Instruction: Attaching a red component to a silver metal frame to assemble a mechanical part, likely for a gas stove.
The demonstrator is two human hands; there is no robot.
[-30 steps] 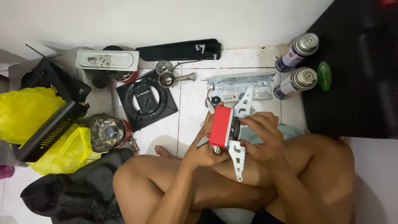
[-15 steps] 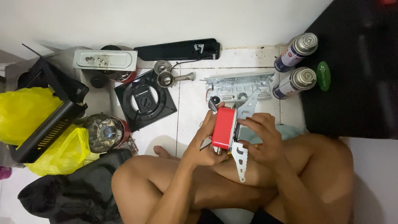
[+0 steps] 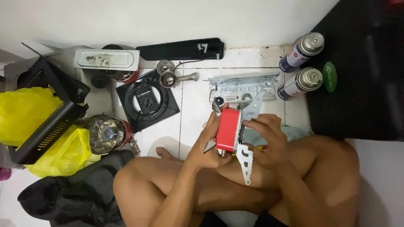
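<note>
At centre frame, above your crossed legs, your left hand (image 3: 206, 145) grips the red rectangular metal block (image 3: 227, 129) while your right hand (image 3: 264, 141) pinches the silver toothed metal bracket (image 3: 247, 138) beside it: rigid, probably light, sharp-edged; hold flat faces.

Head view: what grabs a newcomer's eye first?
The red block at centre, held over the crossed legs with a toothed grey metal bracket against it: the left hand grips the block's left side, the right hand holds the bracket. Next, the yellow plastic bags at far left, around a black slotted frame. Then two gas canisters lying at upper right, beside a dark mat.
</note>
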